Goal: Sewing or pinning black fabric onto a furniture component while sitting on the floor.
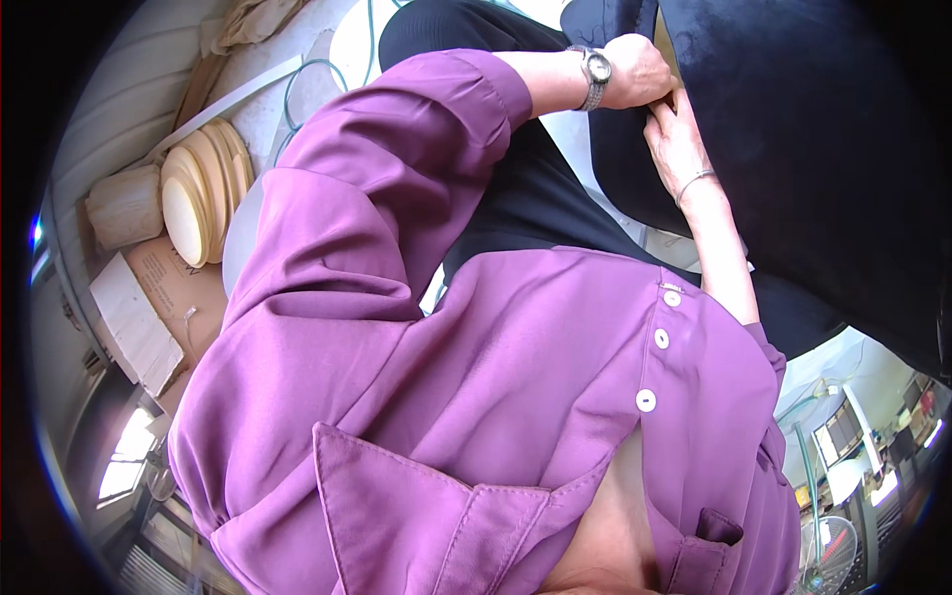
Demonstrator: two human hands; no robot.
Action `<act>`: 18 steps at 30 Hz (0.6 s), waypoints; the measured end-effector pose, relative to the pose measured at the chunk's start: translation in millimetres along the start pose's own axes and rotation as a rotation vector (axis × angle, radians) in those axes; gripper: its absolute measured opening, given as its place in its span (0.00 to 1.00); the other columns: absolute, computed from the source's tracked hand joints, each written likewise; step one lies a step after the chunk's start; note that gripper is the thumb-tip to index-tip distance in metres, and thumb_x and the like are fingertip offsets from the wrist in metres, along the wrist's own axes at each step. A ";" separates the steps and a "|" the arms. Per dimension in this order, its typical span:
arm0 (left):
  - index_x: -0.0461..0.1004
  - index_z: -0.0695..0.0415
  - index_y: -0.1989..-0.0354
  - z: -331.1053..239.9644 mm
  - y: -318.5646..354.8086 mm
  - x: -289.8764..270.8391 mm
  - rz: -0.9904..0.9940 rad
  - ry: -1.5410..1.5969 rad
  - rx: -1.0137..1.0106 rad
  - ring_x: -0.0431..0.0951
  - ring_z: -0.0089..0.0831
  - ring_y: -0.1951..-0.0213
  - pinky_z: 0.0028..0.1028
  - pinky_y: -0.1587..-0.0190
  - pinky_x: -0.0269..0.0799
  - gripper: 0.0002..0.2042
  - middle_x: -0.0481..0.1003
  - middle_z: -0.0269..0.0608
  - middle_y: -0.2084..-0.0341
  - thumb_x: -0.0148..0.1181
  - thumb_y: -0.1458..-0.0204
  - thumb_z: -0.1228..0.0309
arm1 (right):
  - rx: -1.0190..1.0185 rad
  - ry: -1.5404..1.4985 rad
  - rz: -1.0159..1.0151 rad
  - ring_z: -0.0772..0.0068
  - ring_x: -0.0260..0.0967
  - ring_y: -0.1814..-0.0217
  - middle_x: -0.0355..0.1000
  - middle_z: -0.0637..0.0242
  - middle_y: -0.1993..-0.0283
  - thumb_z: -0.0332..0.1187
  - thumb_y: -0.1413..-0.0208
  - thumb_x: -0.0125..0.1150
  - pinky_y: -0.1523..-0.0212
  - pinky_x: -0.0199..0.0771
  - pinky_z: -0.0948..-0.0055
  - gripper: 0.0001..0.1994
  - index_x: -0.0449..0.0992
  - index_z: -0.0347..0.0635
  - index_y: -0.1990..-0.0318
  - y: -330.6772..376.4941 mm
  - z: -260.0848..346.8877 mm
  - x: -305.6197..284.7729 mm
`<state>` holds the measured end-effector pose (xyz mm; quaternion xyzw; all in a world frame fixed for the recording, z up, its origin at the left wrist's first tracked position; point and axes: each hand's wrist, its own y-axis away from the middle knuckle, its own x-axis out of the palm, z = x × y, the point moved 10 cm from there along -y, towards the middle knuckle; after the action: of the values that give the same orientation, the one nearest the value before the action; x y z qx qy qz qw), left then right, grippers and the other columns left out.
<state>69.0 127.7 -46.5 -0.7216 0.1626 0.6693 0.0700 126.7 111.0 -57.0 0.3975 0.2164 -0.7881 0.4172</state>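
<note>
A large, smooth black leather-like cover (823,169) spreads over the right side, bending down near my lap. At its upper left, a narrow tan strip (665,45) shows between two black parts. My left hand (637,71), with a metal watch at the wrist, is closed at the cover's edge beside that strip. My right hand (678,144), wearing a thin bracelet, meets it from below, its fingers pinched together against the same edge. The fingertips of both hands touch or nearly touch. Anything small between them is hidden.
At the left, several round tan discs (203,193) stand stacked on edge beside a wrapped tan block (126,205). Below them is a cardboard box (178,283) with a white board (136,322). A thin green hose (288,99) curls nearby. A fan (828,550) stands lower right.
</note>
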 end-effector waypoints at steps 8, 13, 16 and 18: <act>0.81 0.56 0.57 47.9 30.7 -21.6 -0.415 0.735 -0.297 0.86 0.34 0.63 0.31 0.59 0.84 0.07 0.84 0.43 0.64 0.58 0.36 0.70 | 0.025 -0.063 0.008 0.50 0.65 0.35 0.63 0.52 0.36 0.21 0.38 0.53 0.34 0.65 0.66 0.16 0.73 0.31 0.43 -1.4 -5.2 10.6; 0.73 0.60 0.52 86.3 87.9 32.3 -0.297 1.765 -0.720 0.87 0.34 0.65 0.30 0.57 0.85 0.08 0.83 0.46 0.64 0.50 0.32 0.71 | 0.088 -0.166 0.073 0.55 0.69 0.45 0.64 0.56 0.48 0.21 0.37 0.54 0.39 0.68 0.67 0.16 0.73 0.31 0.43 -2.5 1.5 16.8; 0.70 0.54 0.59 81.7 120.1 -73.3 -0.615 2.036 -0.485 0.73 0.25 0.74 0.32 0.62 0.79 0.05 0.69 0.30 0.76 0.57 0.34 0.67 | 0.363 -0.530 0.052 0.58 0.69 0.49 0.62 0.57 0.54 0.23 0.36 0.53 0.43 0.69 0.66 0.14 0.74 0.31 0.44 3.6 -33.9 31.1; 0.69 0.54 0.56 87.1 143.8 -167.8 -0.841 1.985 -0.211 0.72 0.22 0.74 0.34 0.58 0.80 0.05 0.68 0.29 0.76 0.54 0.32 0.67 | 0.059 -0.215 -0.001 0.58 0.70 0.50 0.62 0.57 0.54 0.23 0.35 0.53 0.44 0.70 0.65 0.13 0.74 0.31 0.45 4.4 -47.9 25.6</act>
<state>-68.9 44.4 128.0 -0.9418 -0.1723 -0.2806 0.0687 143.1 128.4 -105.9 0.3228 0.1475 -0.8323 0.4259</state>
